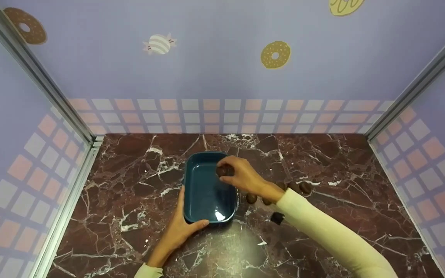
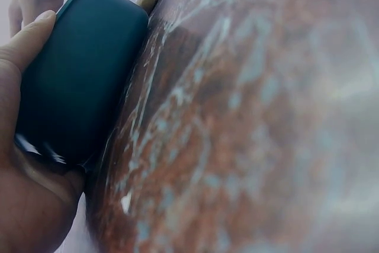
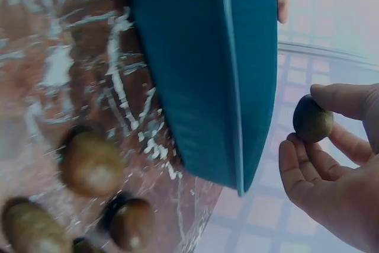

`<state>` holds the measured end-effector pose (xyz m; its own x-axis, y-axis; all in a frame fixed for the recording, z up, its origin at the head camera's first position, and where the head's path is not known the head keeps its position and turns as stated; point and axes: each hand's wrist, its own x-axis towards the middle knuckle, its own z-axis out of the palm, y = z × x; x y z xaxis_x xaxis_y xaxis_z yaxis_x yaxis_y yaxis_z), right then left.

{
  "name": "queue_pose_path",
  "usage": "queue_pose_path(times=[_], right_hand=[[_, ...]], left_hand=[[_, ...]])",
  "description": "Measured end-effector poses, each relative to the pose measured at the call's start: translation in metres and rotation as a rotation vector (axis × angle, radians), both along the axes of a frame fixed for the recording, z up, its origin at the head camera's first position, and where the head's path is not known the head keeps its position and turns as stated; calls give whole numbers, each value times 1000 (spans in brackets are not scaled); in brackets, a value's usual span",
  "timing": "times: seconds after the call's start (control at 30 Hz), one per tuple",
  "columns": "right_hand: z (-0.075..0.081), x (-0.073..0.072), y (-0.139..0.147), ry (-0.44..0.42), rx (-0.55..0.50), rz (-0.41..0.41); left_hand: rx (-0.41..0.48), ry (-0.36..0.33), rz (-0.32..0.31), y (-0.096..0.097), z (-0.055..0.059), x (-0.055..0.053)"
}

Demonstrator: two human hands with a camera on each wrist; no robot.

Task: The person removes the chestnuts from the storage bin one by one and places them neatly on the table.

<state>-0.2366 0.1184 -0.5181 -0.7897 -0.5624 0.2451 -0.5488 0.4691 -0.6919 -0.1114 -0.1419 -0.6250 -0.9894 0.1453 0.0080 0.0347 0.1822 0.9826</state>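
A deep teal rectangular dish stands on the marble-patterned surface. My left hand holds its near left corner, thumb along the near side and fingers at the left side. In the left wrist view the thumb lies against the dish's outer wall. Above the dish's right rim, my right hand pinches a brown egg-shaped object between thumb and fingers. Several similar brown egg-shaped objects lie on the surface to the right of the dish, partly hidden by the right forearm in the head view.
A small black piece lies near the right sleeve. The marble-patterned surface is bounded by a back wall with printed sweets and tiles, and by side walls.
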Motion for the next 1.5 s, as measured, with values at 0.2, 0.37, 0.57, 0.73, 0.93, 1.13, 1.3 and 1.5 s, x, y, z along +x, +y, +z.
queue_pose_path(times=[0.2,0.37,0.57,0.73,0.93,1.13,1.3,1.5], right_hand=[[1,13,23,-3,-94,-8],[3,22,42,-30,-131,-37],[5,29,67,-41,-183,-80],[4,38,94,-56,-206,-138],[-5,50,131,-75,-212,-246],[-21,67,161,-82,-186,-371],[-38,77,182,-45,-176,-448],[-56,87,204,-18,-217,-497]], left_hand=[[23,-15,5,0,-1,0],[1,0,13,0,-2,0],[-42,-4,26,1,-1,-1],[-28,-10,22,2,-1,0],[-38,2,16,2,0,0],[-36,0,22,0,1,1],[-36,7,25,1,0,2],[-11,12,29,2,0,3]])
